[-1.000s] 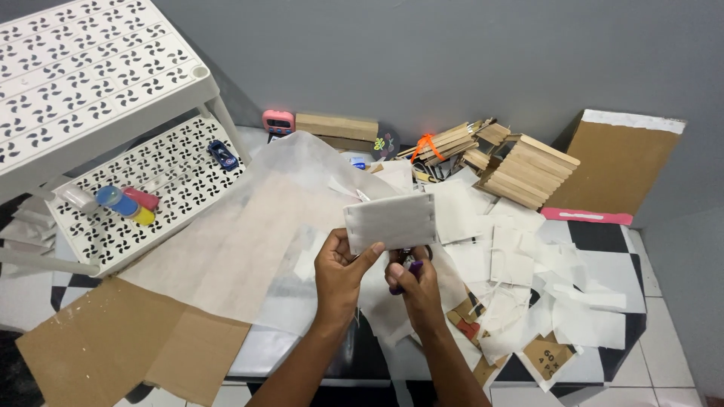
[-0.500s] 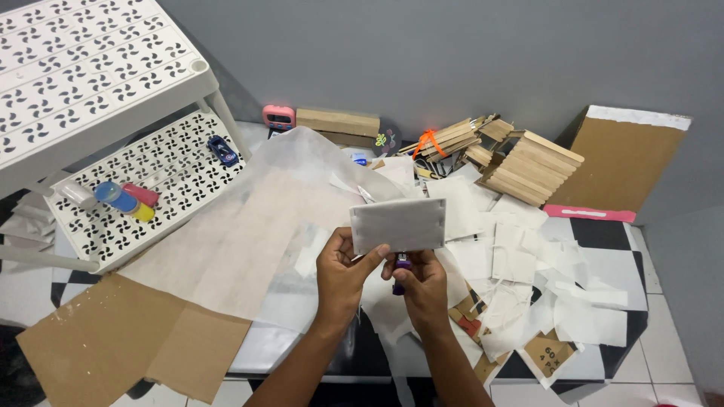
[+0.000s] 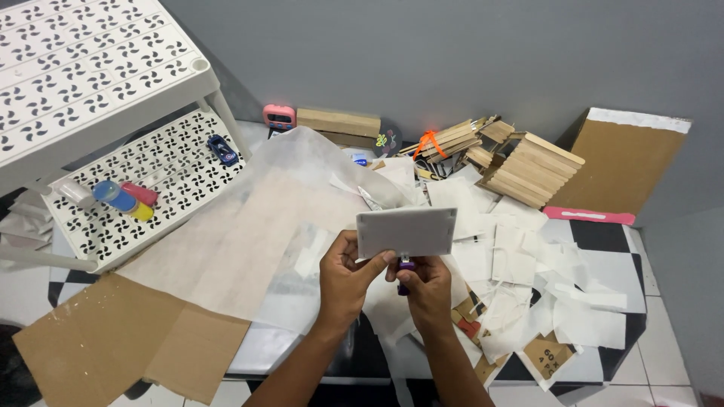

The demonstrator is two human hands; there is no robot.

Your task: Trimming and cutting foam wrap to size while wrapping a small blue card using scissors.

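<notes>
— Head camera check: what have my hands got?

— I see my left hand (image 3: 345, 280) pinching the lower left edge of a grey rectangular card (image 3: 406, 232), thumb on its face, fingers curled behind. The card is held upright, long side level, just below the middle of the view.

— And the other one?

— My right hand (image 3: 427, 290) is closed around a small purple lighter (image 3: 406, 270), its metal top touching the card's bottom edge. Both hands sit side by side, nearly touching.

— What lies under them?

— A black-and-white checkered table (image 3: 603, 235). At 3 o'clock from the hands, a heap of white paper pieces (image 3: 520, 256). At 9 o'clock, a large translucent sheet (image 3: 249, 226) spread over brown cardboard (image 3: 113, 343).

— Further off?

— At 1 o'clock, a stack of wooden sticks (image 3: 528, 169) with an orange clip (image 3: 428, 142) beside them, then a brown padded envelope (image 3: 622, 162) leaning on the grey wall. At 12 o'clock, a pink timer-like gadget (image 3: 279, 115) next to a wooden block (image 3: 338, 122). At 10 o'clock, a white perforated rack (image 3: 90, 68); its lower shelf carries a small blue toy car (image 3: 222, 149) and a few little bottles (image 3: 121, 197).
</notes>
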